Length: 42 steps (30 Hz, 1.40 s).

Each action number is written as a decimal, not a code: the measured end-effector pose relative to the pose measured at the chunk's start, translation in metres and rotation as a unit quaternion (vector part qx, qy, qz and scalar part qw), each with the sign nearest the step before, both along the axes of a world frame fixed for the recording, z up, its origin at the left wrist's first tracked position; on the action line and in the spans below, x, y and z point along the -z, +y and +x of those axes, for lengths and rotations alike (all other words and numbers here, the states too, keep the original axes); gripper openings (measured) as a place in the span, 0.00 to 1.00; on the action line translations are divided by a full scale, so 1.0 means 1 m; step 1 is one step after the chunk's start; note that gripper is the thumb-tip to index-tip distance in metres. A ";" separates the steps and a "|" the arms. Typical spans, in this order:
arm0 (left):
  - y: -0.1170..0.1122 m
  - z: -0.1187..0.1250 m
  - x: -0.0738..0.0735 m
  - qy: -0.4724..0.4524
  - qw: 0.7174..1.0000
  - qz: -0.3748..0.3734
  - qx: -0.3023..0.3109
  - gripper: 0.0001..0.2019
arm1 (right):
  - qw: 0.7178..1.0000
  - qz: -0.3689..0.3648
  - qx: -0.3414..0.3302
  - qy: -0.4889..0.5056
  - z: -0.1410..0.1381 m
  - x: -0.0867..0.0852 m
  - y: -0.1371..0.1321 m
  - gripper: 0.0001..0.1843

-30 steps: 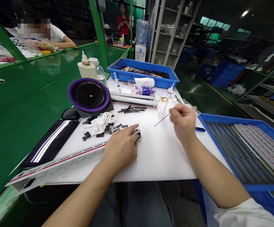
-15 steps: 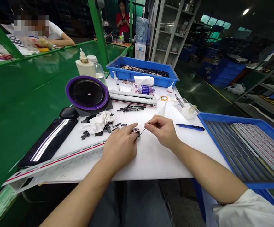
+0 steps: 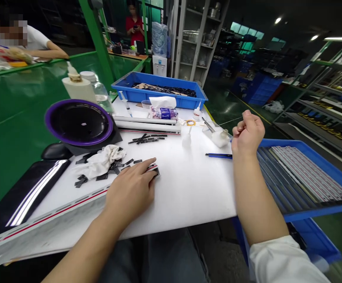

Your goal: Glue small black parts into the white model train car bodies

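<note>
My left hand (image 3: 131,188) rests over a long white strip with a red line (image 3: 79,206), its fingers and thumb closed about the strip near the far end. That end, with a dark tip, shows just beyond my fingers. My right hand (image 3: 249,131) is raised above the blue tray at the right, fingers pinched together. From the pinch a thin needle-like rod (image 3: 230,121) points left; its exact kind cannot be made out. Below and left of this hand lie a blue utility knife (image 3: 219,155) and a small white pot (image 3: 220,138).
Black pieces (image 3: 147,138) and a white rag (image 3: 100,161) lie on the white table (image 3: 185,192). A purple-rimmed disc (image 3: 79,122) stands left. Behind are a blue bin (image 3: 159,88), tissues (image 3: 163,112) and bottles. A blue tray (image 3: 300,143) holds strips. Two people are farther back.
My right hand has lifted away from the strip's end and swung right, still pinching the thin rod. My left hand stays on the strip. The view has turned somewhat right.
</note>
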<state>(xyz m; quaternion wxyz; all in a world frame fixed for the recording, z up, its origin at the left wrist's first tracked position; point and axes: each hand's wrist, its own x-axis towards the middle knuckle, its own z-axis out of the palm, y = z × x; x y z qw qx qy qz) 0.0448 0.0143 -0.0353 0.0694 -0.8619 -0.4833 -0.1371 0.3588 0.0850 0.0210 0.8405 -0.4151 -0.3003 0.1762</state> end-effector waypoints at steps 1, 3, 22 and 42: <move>0.001 0.000 0.000 0.002 1.000 0.001 0.000 0.15 | 0.996 -0.006 0.081 -0.028 0.015 0.000 0.003 0.14; 0.003 -0.001 -0.001 0.006 1.000 -0.002 -0.004 0.16 | 0.974 -0.034 0.204 -0.097 0.037 0.004 0.008 0.13; 0.018 -0.008 -0.017 -0.049 0.990 -0.134 -0.010 0.16 | 0.859 -0.263 0.280 -0.338 0.051 0.036 0.020 0.12; 0.010 -0.003 -0.014 -0.044 0.993 -0.109 -0.022 0.15 | 0.904 -0.122 -0.346 -0.218 -0.129 0.038 -0.057 0.14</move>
